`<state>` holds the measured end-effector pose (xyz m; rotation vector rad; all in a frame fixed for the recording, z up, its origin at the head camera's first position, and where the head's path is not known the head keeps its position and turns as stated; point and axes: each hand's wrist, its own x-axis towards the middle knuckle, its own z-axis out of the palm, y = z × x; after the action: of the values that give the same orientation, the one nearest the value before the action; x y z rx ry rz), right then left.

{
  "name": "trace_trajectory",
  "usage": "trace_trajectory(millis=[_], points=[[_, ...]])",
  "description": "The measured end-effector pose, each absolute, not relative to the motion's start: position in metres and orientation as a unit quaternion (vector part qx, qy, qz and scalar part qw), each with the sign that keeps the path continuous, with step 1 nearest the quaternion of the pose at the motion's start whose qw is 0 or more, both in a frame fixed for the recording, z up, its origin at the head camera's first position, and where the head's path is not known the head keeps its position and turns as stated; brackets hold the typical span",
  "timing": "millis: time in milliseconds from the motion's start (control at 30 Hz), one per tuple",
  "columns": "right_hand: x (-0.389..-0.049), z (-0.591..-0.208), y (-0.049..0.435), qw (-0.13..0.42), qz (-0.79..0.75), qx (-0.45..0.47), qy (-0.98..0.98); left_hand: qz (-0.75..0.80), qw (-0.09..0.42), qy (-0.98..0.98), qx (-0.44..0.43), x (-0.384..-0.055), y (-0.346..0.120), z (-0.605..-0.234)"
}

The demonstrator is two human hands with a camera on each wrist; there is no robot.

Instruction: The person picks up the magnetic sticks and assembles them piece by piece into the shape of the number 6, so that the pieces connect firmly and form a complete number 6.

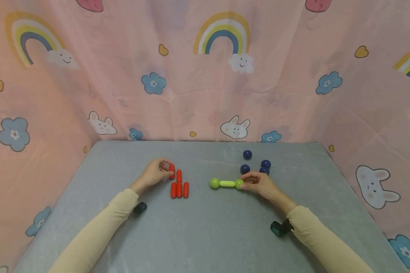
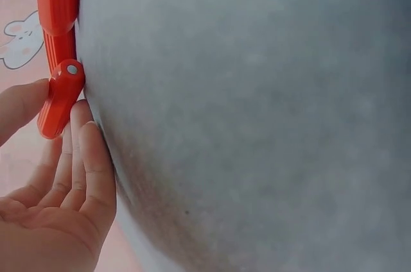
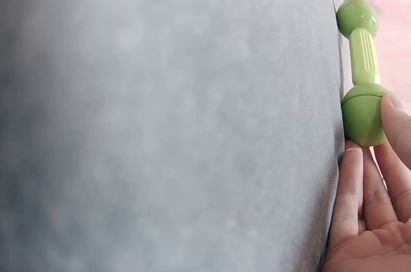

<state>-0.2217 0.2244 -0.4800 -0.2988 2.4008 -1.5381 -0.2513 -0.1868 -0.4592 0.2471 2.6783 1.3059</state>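
Between thumb and fingers my left hand [image 1: 156, 170] pinches a red magnetic rod [image 1: 172, 171], whose end shows a small metal disc in the left wrist view. Beside it on the table, several red rods [image 1: 179, 189] lie lengthwise, one beyond the middle of a row. My right hand [image 1: 260, 184] holds the right-hand green ball [image 3: 363, 117] of a dumbbell shape. A lighter green rod [image 1: 227, 184] joins that ball to a second green ball [image 1: 215, 183] on the left. The dumbbell shape lies crosswise on the table.
Several dark blue balls [image 1: 247, 154] sit beyond my right hand, one partly hidden behind its fingers. The grey table [image 1: 205, 235] ends at a pink patterned curtain [image 1: 191, 106] at the back and sides. Each wrist carries a small black camera [image 1: 140, 207].
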Motion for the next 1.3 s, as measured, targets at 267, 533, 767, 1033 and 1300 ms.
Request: trace_trajectory(millis=[267, 533, 767, 1033, 1300], points=[[-0.221, -0.480, 0.225, 0.140, -0.538, -0.094, 0.826, 0.454, 0.077, 0.885, 0.065, -0.252, -0.187, -0.462], [-0.220, -0.480, 0.225, 0.143, -0.534, -0.093, 0.828, 0.468, 0.079, 0.879, 0.053, -0.250, -0.186, -0.460], [-0.218, -0.483, 0.228, 0.145, -0.533, -0.099, 0.828, 0.479, 0.088, 0.871, 0.070, -0.242, -0.177, -0.455], [-0.220, -0.482, 0.228, 0.138, -0.541, -0.101, 0.823, 0.513, 0.120, 0.847, 0.067, -0.235, -0.157, -0.443], [-0.220, -0.477, 0.224, 0.145, -0.533, -0.099, 0.828, 0.526, 0.166, 0.832, 0.053, -0.222, -0.135, -0.435]])
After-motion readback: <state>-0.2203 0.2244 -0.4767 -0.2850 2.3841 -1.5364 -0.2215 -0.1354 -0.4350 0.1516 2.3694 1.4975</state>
